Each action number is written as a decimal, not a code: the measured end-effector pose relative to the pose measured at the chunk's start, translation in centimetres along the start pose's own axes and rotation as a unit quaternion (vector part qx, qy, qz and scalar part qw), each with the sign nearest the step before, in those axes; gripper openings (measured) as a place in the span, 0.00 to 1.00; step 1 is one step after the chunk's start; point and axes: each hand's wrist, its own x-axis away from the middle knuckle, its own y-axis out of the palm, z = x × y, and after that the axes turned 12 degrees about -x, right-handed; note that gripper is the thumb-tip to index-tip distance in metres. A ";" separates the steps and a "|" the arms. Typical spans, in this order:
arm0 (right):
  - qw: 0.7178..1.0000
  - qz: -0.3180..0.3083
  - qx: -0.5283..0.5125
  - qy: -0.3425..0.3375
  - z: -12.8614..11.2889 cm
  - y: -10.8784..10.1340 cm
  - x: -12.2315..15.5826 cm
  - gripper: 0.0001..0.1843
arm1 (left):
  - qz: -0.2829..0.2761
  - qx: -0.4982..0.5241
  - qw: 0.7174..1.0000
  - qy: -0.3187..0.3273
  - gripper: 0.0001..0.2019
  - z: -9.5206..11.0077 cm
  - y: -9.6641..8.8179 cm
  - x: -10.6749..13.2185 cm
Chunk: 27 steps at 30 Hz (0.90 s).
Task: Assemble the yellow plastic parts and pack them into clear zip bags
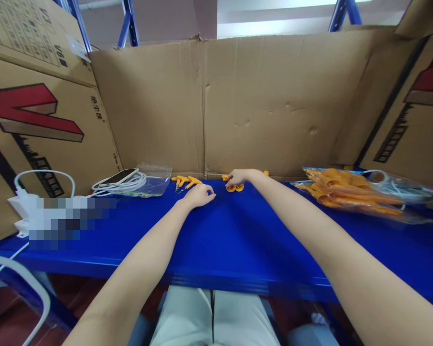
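Observation:
Both my arms reach across a blue table point(238, 240). My left hand point(199, 196) rests on the table with its fingers curled loosely, just right of a few small orange T-shaped pieces point(185, 181). Whether it holds anything is hidden. My right hand point(238, 178) lies at the back edge, its fingers closed on small orange round pieces point(235, 187).
Cardboard walls point(274, 101) stand behind and at both sides. A phone point(118, 177) lies on coiled white cable and a clear bag point(153, 185) at back left. Clear bags of orange parts point(350, 192) sit at right. A white charger point(21, 206) is at far left.

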 end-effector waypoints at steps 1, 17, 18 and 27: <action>1.000 0.010 -0.022 -0.008 0.4 -0.8 -0.3 0.05 | -0.001 0.001 1.000 -0.002 0.10 0.0 0.0 0.0; 0.956 0.269 -0.032 0.114 5.9 1.5 -1.6 0.17 | -0.001 0.002 1.000 -0.002 0.09 0.1 0.1 0.0; 0.958 0.262 -0.027 0.114 5.9 1.5 -1.6 0.16 | 0.000 0.004 1.000 -0.001 0.09 0.0 0.1 -0.1; 0.957 0.269 0.006 0.111 5.6 1.8 -0.7 0.13 | 0.001 0.008 1.000 0.004 0.09 0.0 0.1 -0.1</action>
